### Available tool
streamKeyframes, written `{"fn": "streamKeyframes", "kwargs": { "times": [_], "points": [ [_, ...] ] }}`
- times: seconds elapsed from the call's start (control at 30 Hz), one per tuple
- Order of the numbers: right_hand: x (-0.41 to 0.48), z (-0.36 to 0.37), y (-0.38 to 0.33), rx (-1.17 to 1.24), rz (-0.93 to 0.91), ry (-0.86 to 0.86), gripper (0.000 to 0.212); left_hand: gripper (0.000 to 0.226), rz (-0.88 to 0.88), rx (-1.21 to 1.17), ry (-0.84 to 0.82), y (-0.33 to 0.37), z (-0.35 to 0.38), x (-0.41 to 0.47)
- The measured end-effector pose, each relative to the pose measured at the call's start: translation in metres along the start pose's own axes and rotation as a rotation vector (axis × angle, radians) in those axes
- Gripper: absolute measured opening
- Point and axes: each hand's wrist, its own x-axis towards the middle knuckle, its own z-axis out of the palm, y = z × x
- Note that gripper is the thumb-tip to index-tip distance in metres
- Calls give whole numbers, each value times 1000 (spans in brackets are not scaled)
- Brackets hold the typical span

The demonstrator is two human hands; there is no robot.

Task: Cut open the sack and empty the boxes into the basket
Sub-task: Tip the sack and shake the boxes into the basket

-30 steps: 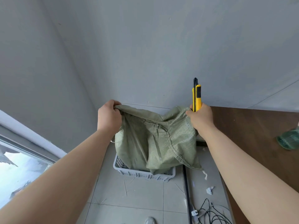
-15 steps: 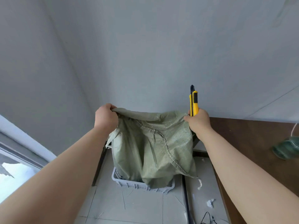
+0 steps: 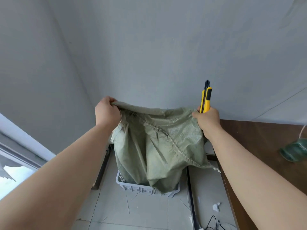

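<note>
A green woven sack (image 3: pixel 159 146) hangs upside down between my hands, its lower end inside a white plastic basket (image 3: pixel 132 188) on the floor. My left hand (image 3: pixel 107 111) grips the sack's upper left corner. My right hand (image 3: pixel 207 120) grips the upper right corner together with a yellow utility knife (image 3: pixel 206 100), which points straight up. The sack looks slack. No boxes are visible; the basket's inside is hidden by the sack.
A brown wooden table (image 3: pixel 259 146) stands at the right with a green glass object (image 3: pixel 295 150) on it. Grey walls meet in a corner behind. A window (image 3: pixel 15 163) is at the lower left. Paper scraps (image 3: pixel 216 207) and black cables (image 3: pixel 216 224) lie on the tiled floor.
Both hands have spread further apart and stretched the sack's top edge straighter. The sack hangs longer over the basket.
</note>
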Motion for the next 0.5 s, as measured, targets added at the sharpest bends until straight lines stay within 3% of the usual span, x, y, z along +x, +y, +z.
{"fn": "streamKeyframes", "kwargs": {
  "times": [0.17,0.33,0.5],
  "points": [
    [-3,1,-15,-37,-26,-27,19,36,-10,-2,-72,0,0,-3],
    [1,4,-33,47,-71,17,25,35,46,-55,3,12,-11,4],
    [1,6,-51,21,-114,20,20,38,50,-46,-50,21,-21,16]
  ]
}}
